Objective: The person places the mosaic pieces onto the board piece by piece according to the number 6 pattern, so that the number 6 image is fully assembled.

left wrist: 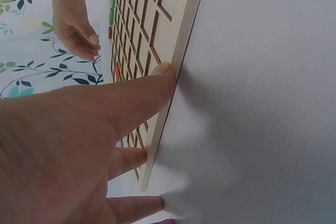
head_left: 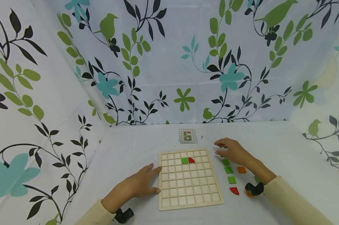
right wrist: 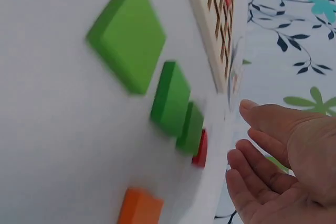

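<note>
A wooden grid board [head_left: 189, 200] lies on the white table, with a green square tile [head_left: 184, 160] and a red quarter-round tile [head_left: 191, 160] side by side in its second row. My left hand [head_left: 142, 184] lies flat on the table, its straight fingers [left wrist: 160, 74] touching the board's left edge [left wrist: 181, 40]. My right hand [head_left: 229, 149] hovers, fingers relaxed and palm empty [right wrist: 283, 156], just right of the board's top corner, above a row of loose green tiles [head_left: 228, 170]. Those green tiles [right wrist: 170, 98] and a red piece [right wrist: 200, 149] show in the right wrist view.
More loose pieces lie right of the board: an orange square [head_left: 241, 169], a red quarter-round [head_left: 234, 190], another orange one [right wrist: 140, 208]. A small pattern card [head_left: 187, 136] lies behind the board. Leaf-print cloth walls [head_left: 169, 62] enclose the table on three sides.
</note>
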`<state>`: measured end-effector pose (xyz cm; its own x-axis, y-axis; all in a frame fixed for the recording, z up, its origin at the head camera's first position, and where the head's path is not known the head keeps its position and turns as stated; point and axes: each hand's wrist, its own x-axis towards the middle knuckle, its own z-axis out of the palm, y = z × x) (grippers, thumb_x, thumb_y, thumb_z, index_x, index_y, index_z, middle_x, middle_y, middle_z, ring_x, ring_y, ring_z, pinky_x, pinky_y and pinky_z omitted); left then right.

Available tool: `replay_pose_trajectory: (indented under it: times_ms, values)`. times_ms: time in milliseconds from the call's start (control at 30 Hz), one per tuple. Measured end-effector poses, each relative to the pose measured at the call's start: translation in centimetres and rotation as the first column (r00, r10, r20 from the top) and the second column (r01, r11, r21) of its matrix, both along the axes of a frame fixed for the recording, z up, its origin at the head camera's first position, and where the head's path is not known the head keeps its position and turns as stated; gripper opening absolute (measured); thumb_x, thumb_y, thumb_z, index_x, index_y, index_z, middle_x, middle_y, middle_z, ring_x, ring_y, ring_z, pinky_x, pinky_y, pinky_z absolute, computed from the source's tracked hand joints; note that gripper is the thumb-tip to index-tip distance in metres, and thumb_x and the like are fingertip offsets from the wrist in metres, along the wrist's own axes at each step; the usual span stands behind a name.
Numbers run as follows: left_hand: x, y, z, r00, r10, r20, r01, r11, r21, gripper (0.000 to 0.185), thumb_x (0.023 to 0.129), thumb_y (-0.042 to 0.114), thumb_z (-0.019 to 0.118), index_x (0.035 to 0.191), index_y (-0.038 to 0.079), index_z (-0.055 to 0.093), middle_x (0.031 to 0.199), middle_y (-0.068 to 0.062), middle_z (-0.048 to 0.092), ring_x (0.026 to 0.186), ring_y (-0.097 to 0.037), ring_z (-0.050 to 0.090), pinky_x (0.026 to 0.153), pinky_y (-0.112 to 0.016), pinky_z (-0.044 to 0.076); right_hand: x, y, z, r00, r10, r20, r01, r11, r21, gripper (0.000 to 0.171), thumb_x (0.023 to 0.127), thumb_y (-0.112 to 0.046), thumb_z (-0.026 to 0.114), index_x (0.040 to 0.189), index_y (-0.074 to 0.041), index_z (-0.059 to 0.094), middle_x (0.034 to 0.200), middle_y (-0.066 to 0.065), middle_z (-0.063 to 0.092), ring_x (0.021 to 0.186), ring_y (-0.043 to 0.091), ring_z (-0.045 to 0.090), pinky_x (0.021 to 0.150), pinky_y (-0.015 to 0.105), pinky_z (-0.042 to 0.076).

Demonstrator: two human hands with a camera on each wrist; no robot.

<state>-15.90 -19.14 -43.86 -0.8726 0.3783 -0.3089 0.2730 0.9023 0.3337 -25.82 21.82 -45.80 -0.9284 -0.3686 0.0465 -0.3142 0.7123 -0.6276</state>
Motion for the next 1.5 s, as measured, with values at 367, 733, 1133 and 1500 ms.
replay_pose_trajectory:
  times_ms: [367,733,1133,1500]
  values:
    - [0.1,0.0,0.1,1.0,0.0,0.009,0.0,1.0,-0.004,0.083,0.086,0.051,0.075,0.155,0.022,0.039,0.159,-0.018,0.03,0.142,-0.039,0.033,0.101,-0.061,0.041,0.3,3.0,-0.9,0.998,-0.055,0.023,0.054,0.997,0.052,0.037,0.092,-0.019,0.075,0.126,-0.005,0.066,0.119,0.008,0.064,0.112,0.031,0.058,0.096,0.05,0.049]
    - [0.0,-0.2,-0.3,1.0,-0.01,0.0,0.01,1.0,0.01,0.084,0.086,0.051,0.075,0.156,0.021,0.038,0.158,-0.019,0.03,0.142,-0.04,0.033,0.1,-0.062,0.041,0.0,3.1,-1.3,1.0,-0.029,0.005,0.029,0.996,0.08,0.037,0.09,-0.017,0.077,0.123,-0.005,0.068,0.117,0.008,0.064,0.111,0.03,0.059,0.098,0.05,0.048]
    - [0.1,-0.2,-0.3,1.0,-0.006,-0.008,0.006,1.0,-0.001,0.085,0.086,0.051,0.076,0.156,0.021,0.039,0.158,-0.019,0.03,0.142,-0.04,0.033,0.099,-0.061,0.042,-0.5,3.2,-1.8,1.0,0.009,-0.019,-0.008,0.996,0.085,0.027,0.091,-0.012,0.075,0.117,-0.007,0.07,0.11,0.004,0.064,0.105,0.027,0.06,0.096,0.048,0.05]
    - [-0.1,-0.2,-0.2,1.0,-0.019,-0.007,0.019,1.0,-0.003,0.085,0.086,0.053,0.075,0.156,0.021,0.037,0.158,-0.019,0.029,0.142,-0.04,0.033,0.101,-0.06,0.041,-0.5,3.2,-1.6,1.0,0.005,-0.009,-0.004,0.997,0.083,0.022,0.092,-0.015,0.076,0.112,-0.008,0.071,0.106,0.002,0.064,0.102,0.026,0.059,0.095,0.048,0.05]
